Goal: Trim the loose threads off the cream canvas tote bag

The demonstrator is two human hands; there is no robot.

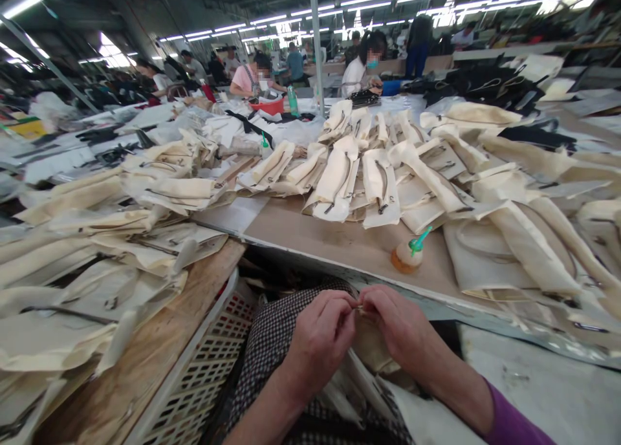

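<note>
My left hand (321,338) and my right hand (395,322) meet low in the frame, over my lap. Both are closed in a pinch on a small cream fabric piece (371,348) that hangs between them. The fingertips press together at its top edge. Just beyond the hands, on the brown table (310,228), stands a small glue bottle (408,252) with a green nozzle and an orange base. My lap is covered by checked cloth (272,341).
Several cream fabric pieces with zips (383,173) lie spread over the table, and more are stacked at the left (97,251). A white plastic crate (204,367) sits beside my left knee. Other people work at far tables (359,66).
</note>
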